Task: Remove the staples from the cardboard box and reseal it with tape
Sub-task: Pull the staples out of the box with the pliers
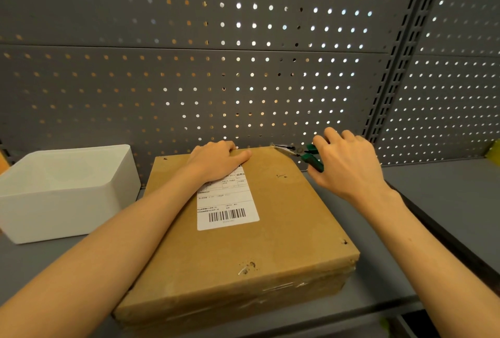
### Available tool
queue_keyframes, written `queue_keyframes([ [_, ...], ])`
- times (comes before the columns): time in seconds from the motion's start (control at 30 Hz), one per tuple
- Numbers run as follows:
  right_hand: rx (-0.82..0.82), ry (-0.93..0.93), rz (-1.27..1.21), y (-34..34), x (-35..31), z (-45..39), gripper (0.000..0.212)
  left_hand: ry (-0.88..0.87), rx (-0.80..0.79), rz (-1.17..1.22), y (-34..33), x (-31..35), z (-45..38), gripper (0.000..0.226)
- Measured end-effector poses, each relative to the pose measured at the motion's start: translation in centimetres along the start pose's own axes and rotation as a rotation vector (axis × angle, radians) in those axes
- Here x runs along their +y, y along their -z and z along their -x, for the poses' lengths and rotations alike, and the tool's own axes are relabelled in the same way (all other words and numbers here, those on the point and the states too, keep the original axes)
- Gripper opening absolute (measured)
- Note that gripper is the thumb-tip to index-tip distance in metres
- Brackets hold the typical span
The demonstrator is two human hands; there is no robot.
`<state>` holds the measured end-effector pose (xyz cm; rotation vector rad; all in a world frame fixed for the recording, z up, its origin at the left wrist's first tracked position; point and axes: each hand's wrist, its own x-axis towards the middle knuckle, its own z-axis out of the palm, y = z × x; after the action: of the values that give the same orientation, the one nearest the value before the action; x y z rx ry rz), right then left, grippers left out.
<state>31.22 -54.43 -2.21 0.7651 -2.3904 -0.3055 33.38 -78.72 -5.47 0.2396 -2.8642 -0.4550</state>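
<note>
Staples remain: right hand (pixel 349 164) grips pliers (pixel 305 155) at box (pixel 243 229) one-o'clock corner; left hand (pixel 219 160) presses flat; taping undone.

Bin (pixel 65 191) left of box (pixel 243 229)

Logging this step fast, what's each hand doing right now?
Left hand: open, pressing flat on the cardboard box.
Right hand: closed around the green-handled pliers, their tips at the box's far right corner.

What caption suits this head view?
Left hand steadies a cardboard box while the right hand works green-handled pliers at its far corner.
</note>
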Motion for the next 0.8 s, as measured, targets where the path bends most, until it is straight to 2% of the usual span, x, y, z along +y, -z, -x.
queue_keyframes([
  [0.33, -0.039, -0.065, -0.085, -1.6, 0.2, -0.7, 0.046, -0.012, 0.012, -0.007, -0.1, -0.1, 0.1, 0.045],
  [0.63, -0.097, -0.068, -0.107, -0.8, 0.1, -0.9, 0.045, -0.003, 0.014, -0.011, 0.0, 0.0, 0.1, 0.05],
  [0.8, -0.075, -0.039, -0.042, -0.5, 0.0, -0.9, 0.039, -0.003, 0.009, -0.013, 0.0, 0.1, 0.1, 0.048],
])
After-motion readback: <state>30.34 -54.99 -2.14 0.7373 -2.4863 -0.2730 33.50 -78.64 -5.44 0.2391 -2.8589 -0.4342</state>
